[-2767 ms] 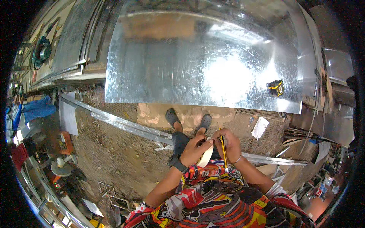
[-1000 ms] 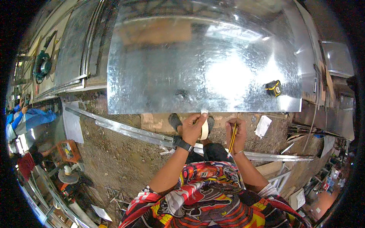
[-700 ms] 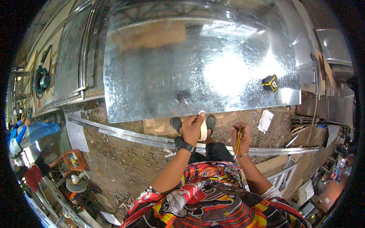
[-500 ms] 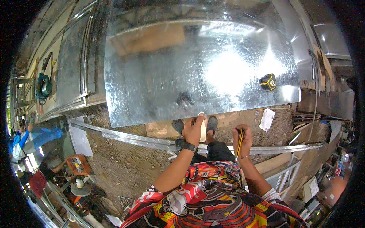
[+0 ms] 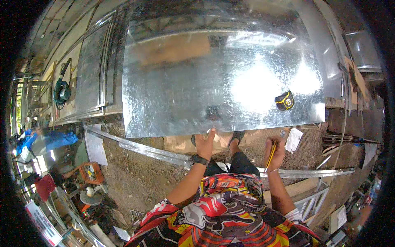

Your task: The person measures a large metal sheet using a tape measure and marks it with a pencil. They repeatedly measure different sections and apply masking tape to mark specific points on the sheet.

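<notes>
My left hand (image 5: 204,146), with a dark watch at the wrist, is at the near edge of a large shiny metal sheet (image 5: 173,94). Its fingers pinch a small white piece (image 5: 209,131), mostly hidden, perhaps paper. To the right, my right hand (image 5: 277,153) is closed around a yellow-and-black pencil (image 5: 271,157), short of the sheet's edge. A black-and-yellow tape measure (image 5: 284,101) rests on the right part of the sheet.
A green power tool (image 5: 61,92) lies on the left bench. Long metal strips (image 5: 144,149) cross low in front of me. White paper (image 5: 293,140) lies at right, and an orange crate (image 5: 91,173) stands lower left. Someone in blue (image 5: 57,140) is at far left.
My left hand has turned, and the pale strip seen under it earlier is now mostly hidden. My right hand still holds the pencil. The whole view has shifted slightly.
</notes>
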### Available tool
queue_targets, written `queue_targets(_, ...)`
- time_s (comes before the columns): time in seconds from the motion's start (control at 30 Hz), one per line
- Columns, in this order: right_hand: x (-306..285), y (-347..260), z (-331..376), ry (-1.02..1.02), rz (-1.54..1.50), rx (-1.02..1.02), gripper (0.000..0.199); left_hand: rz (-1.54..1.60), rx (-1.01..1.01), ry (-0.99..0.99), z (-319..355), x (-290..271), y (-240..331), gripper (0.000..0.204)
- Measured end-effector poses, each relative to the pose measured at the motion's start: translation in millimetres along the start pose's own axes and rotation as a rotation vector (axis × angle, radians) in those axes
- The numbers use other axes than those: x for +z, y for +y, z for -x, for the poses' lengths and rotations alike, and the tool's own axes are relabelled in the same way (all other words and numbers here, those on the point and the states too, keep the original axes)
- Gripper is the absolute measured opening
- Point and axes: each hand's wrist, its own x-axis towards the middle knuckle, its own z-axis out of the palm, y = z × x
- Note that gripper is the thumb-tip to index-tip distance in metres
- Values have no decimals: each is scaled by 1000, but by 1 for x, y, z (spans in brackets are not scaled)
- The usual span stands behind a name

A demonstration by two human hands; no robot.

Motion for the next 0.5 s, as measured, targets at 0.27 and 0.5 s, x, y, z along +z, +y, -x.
queue_targets(0.27, -32, -23, -187, -12, 445, -527, 59, -1, 190, 71, 6, -12, -18, 72)
queue_targets(0.5, -21, 8, -219, -367, 158, -421, 46, 374, 9, 314, 96, 5, 38, 64)
